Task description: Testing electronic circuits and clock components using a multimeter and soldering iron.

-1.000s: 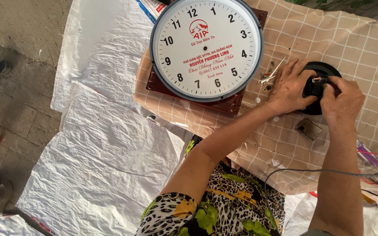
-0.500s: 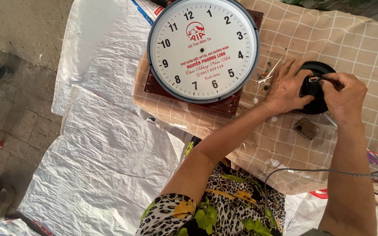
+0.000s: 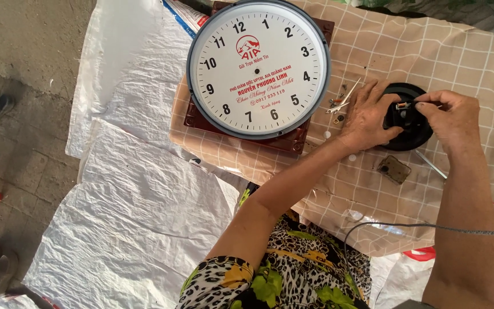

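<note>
Left hand (image 3: 368,116) flat, fingers spread, pressing the round black disc (image 3: 410,117) against the checked cloth (image 3: 430,51), just as a second ago. Right hand (image 3: 450,117) pinched on a small metal part (image 3: 405,105) at the disc's centre, wrist bent inward, barely shifted. Small screws and bits (image 3: 338,106) beside the left hand. Further left, white clock face (image 3: 258,66) on a brown base (image 3: 241,130).

Over the last second we have changed little. Our right hand (image 3: 450,117) has slid slightly left over the black round disc (image 3: 408,117), so its fingertips now pinch the small metal piece (image 3: 404,106) nearer the disc's middle. Our left hand (image 3: 367,114) has settled flatter against the disc's left edge. Our head has tipped, shifting the white clock face (image 3: 258,67) slightly in view.
</note>
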